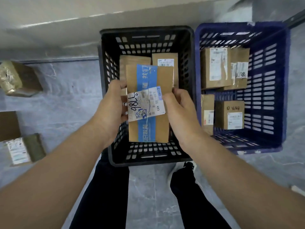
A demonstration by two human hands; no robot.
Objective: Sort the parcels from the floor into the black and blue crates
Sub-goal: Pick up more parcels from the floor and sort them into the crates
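I hold a long brown cardboard parcel (163, 80) with a blue tape stripe and a white shipping label over the black crate (146, 31). My left hand (110, 106) grips its left edge and my right hand (179, 106) grips its right edge. Two brown parcels (165, 59) lie in the black crate beneath it, partly hidden. The blue crate (270, 80) stands right beside the black one and holds several brown labelled parcels (214, 68).
On the grey marbled floor to the left lie three parcels: one wrapped in clear tape (18, 78), a brown one cut by the frame edge (8, 124), and one with a white label (24, 149). A wall base runs behind the crates. My legs and shoe (181, 171) stand just before the black crate.
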